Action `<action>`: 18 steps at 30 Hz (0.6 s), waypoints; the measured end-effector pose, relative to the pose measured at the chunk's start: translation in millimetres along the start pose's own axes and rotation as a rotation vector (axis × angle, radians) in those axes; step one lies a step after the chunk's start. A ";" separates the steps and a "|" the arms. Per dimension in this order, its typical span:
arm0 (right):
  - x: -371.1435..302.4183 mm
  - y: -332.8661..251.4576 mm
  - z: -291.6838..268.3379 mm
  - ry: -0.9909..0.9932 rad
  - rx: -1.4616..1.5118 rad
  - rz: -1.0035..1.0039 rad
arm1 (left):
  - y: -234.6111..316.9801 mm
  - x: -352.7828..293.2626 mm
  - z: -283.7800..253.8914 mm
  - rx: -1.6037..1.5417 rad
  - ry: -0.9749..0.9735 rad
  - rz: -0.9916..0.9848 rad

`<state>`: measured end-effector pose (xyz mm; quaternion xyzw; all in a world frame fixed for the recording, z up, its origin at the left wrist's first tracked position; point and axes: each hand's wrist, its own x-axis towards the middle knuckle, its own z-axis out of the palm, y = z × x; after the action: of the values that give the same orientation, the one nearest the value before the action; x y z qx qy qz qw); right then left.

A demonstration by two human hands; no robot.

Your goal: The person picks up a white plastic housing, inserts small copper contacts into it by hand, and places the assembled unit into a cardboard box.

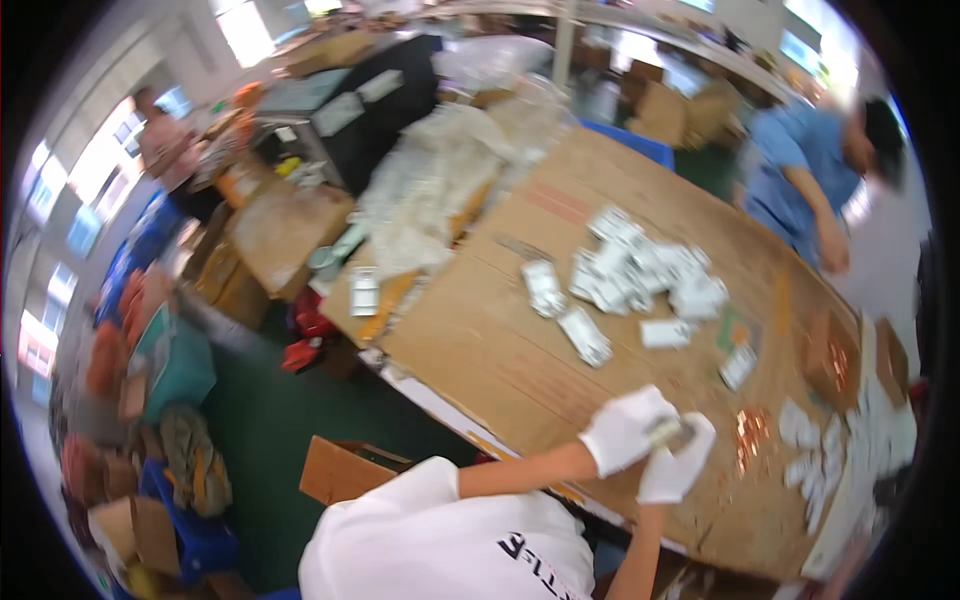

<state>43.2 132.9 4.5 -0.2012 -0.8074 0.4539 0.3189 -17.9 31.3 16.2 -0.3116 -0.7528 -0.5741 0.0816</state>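
Over the near part of the cardboard-covered table, my white-gloved left hand (628, 432) and my white-gloved right hand (680, 462) come together. Between their fingers is a small pale piece (664, 433), blurred and partly covered by the gloves, so its exact kind is hidden. Both hands are closed on it. Beyond them lies a heap of white rectangular plastic parts (640, 265). Several similar parts lie apart from the heap, one white part (585, 336) just beyond my left hand. Small copper-coloured metal pieces (752, 437) are scattered to the right of my right hand.
Cardboard (480, 330) covers the tabletop. White slim parts (815, 460) and a small box of copper-coloured pieces (832, 360) are at the right. Crumpled clear plastic (440, 170) lies at the far left. A person in blue (810, 170) stands across the table; another person (170, 150) stands far left.
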 end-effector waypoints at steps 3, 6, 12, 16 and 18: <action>-2.2 11.4 -7.7 -0.213 0.114 0.057 | -9.3 -3.8 13.9 0.134 -0.044 0.136; 1.9 10.7 -17.5 -0.314 0.083 0.046 | -3.3 -6.6 11.7 0.108 -0.100 0.040; 11.4 21.8 -31.3 -0.420 0.236 0.185 | -0.8 -10.9 1.9 -0.051 -0.345 0.069; -1.0 8.0 -23.6 -0.239 0.173 0.129 | -3.8 -16.4 4.6 -0.076 -0.316 0.079; -6.4 9.8 -19.5 -0.207 0.136 0.136 | -4.3 -18.1 6.2 -0.085 -0.272 0.056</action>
<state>61.7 145.7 1.4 -0.1853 -0.7879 0.5463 0.2154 -4.5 29.6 2.0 -0.4103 -0.7230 -0.5555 -0.0184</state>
